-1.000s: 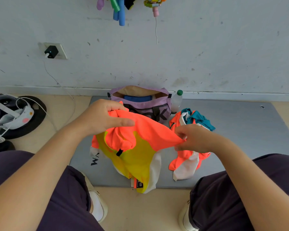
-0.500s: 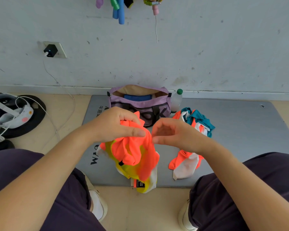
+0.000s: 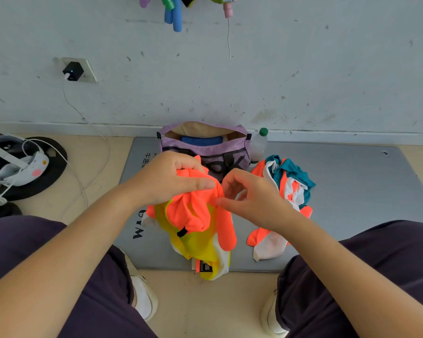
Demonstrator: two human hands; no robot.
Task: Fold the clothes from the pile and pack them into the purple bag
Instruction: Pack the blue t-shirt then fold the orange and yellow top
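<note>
Left hand (image 3: 171, 179) grips the bunched orange-and-yellow garment (image 3: 200, 223) above the mat (image 3: 352, 191); right hand (image 3: 252, 198), fingers loosely curled, touches its edge, purple bag (image 3: 205, 150) gaping behind.

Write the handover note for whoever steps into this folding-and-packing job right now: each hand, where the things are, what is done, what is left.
Left hand: grip bunched on the orange-and-yellow mesh garment, held above the grey floor mat.
Right hand: fingers loosely curled at the garment's orange edge; cannot tell if it pinches.
Open purple fabric bag stands against the wall; a folded blue item lies inside.
Pile of orange, white and teal clothes lies on the mat to the right.
Left: fold this garment, pack it, then the pile.
</note>
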